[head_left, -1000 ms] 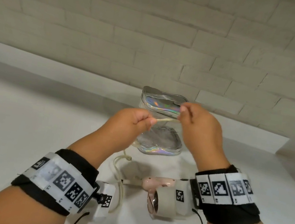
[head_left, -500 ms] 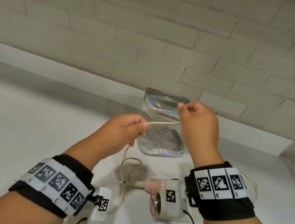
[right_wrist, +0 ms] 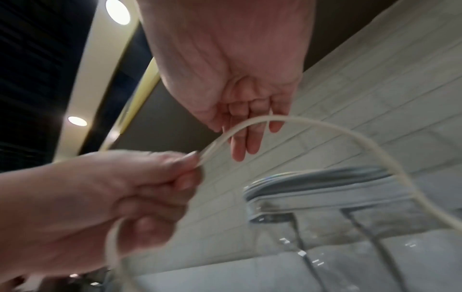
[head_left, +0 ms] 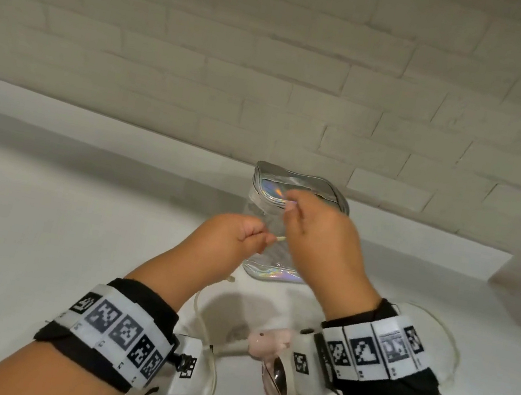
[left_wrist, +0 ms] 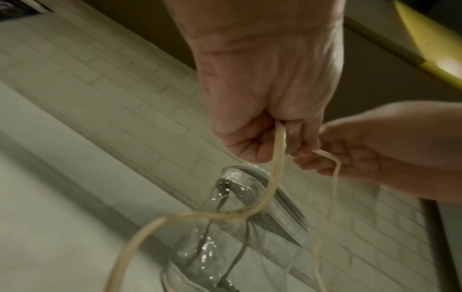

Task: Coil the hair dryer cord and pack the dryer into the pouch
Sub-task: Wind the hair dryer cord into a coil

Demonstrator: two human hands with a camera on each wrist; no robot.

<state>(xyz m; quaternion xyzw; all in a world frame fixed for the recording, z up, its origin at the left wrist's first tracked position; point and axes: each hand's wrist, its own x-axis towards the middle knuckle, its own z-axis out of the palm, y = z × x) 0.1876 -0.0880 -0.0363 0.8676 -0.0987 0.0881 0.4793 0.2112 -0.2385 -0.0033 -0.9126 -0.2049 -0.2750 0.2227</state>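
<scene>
My left hand [head_left: 254,236] is a fist gripping the cream cord [head_left: 280,238] above the table; the left wrist view shows the cord [left_wrist: 278,156] leaving that fist [left_wrist: 272,126] and hanging in a loop. My right hand [head_left: 290,202] pinches the cord just right of it, and the cord [right_wrist: 252,121] arches across its fingers [right_wrist: 240,146]. The pink hair dryer [head_left: 272,338] lies on the table below my right wrist, partly hidden by the wrist camera. The clear pouch [head_left: 274,271] with iridescent trim stands upright behind my hands, its top open.
Slack cord lies on the white table [head_left: 38,227], one loop [head_left: 207,355] near my left wrist and another [head_left: 451,339] beyond my right wrist. A brick wall [head_left: 276,61] with a low ledge backs the table. The table's right edge is close.
My right hand has moved left, close to the left hand, so only a short piece of cord shows between them. More slack now lies to the right.
</scene>
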